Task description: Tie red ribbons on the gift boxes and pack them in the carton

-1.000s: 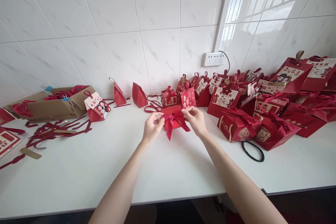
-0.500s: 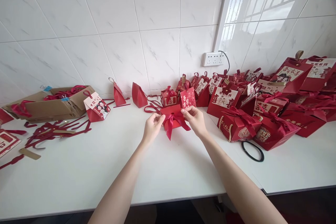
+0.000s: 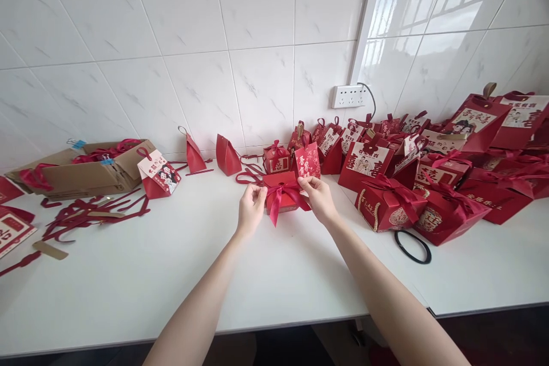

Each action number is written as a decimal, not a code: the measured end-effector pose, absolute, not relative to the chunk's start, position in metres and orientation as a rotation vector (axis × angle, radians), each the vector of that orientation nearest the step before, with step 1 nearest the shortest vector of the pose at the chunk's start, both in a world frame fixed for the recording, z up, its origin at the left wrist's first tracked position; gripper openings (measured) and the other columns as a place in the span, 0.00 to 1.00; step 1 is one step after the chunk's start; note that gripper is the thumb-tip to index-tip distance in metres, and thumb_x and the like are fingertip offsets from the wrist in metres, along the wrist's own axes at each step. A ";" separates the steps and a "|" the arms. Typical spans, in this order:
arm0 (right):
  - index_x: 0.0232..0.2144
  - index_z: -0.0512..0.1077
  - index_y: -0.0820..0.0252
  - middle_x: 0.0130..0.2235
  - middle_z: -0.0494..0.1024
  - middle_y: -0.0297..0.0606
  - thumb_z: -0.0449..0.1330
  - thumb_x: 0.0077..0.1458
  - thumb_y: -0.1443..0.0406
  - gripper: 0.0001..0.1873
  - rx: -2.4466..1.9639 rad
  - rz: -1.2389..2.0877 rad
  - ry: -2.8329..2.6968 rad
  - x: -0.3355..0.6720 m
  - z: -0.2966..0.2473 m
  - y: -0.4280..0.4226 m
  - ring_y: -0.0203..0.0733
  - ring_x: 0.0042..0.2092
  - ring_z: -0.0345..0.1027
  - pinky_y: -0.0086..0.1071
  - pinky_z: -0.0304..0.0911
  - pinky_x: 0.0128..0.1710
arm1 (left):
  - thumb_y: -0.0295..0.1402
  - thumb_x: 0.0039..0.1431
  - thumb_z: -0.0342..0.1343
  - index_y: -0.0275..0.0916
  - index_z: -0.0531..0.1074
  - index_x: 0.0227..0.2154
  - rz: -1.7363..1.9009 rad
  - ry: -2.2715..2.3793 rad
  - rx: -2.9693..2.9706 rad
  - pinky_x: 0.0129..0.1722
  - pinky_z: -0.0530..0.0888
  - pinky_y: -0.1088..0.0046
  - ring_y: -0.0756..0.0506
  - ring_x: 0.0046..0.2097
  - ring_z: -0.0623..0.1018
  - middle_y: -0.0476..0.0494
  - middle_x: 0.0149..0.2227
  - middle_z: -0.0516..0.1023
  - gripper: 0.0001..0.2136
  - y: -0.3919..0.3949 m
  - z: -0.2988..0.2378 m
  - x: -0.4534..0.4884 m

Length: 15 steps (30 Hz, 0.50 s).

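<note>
A small red gift box [image 3: 278,181] sits on the white table in front of me, with a glossy red ribbon bow [image 3: 278,199] across its front. My left hand [image 3: 252,206] pinches the bow's left loop between thumb and fingertips. On the other side, my right hand [image 3: 318,197] pinches the right loop. Both ribbon tails hang down below the knot. Right behind the box stand a small red box with a ribbon [image 3: 277,161] and a patterned red box [image 3: 307,161].
To the left, an open cardboard box [image 3: 86,179] holds red ribbons, and loose red strips [image 3: 94,214] lie before it. Many red gift boxes [image 3: 454,214] crowd the right side. A black ring-shaped band [image 3: 414,247] lies near them. A power strip [image 3: 349,97] is on the tiled wall.
The bow's loops look drawn out flatter and more level, and the right tail hangs differently. Both hands stay at the bow, nearly in place.
</note>
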State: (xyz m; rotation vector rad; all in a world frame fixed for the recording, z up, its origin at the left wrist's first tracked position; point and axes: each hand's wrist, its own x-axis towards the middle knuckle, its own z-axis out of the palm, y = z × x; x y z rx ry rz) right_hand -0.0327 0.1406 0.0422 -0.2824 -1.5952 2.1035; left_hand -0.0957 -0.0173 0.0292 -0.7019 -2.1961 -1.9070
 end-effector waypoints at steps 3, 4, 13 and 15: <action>0.19 0.66 0.60 0.24 0.72 0.34 0.67 0.31 0.49 0.22 -0.277 2.202 -1.539 -0.035 0.040 0.142 0.37 0.27 0.65 0.30 0.66 0.25 | 0.46 0.52 0.51 0.41 0.61 0.23 -1.934 -2.195 -0.698 0.28 0.65 0.75 0.51 0.25 0.66 0.52 0.23 0.65 0.14 -0.016 0.029 -0.096; 0.19 0.67 0.60 0.24 0.72 0.35 0.68 0.31 0.49 0.23 -0.274 2.228 -1.524 -0.036 0.039 0.143 0.37 0.27 0.66 0.31 0.67 0.25 | 0.46 0.52 0.51 0.40 0.61 0.23 -1.941 -2.194 -0.698 0.28 0.64 0.75 0.51 0.25 0.66 0.52 0.22 0.64 0.14 -0.016 0.029 -0.096; 0.16 0.68 0.60 0.23 0.73 0.38 0.70 0.32 0.56 0.18 -0.383 2.331 -1.418 -0.044 0.031 0.149 0.39 0.28 0.67 0.34 0.69 0.30 | 0.45 0.50 0.53 0.40 0.61 0.23 -2.007 -2.203 -0.698 0.23 0.63 0.75 0.52 0.22 0.65 0.54 0.20 0.63 0.14 -0.014 0.027 -0.103; 0.16 0.67 0.59 0.23 0.72 0.38 0.69 0.33 0.56 0.17 -0.396 2.335 -1.411 -0.045 0.030 0.150 0.38 0.27 0.66 0.34 0.69 0.30 | 0.45 0.50 0.54 0.40 0.61 0.22 -2.010 -2.195 -0.676 0.24 0.64 0.76 0.52 0.23 0.65 0.54 0.20 0.63 0.14 -0.013 0.027 -0.104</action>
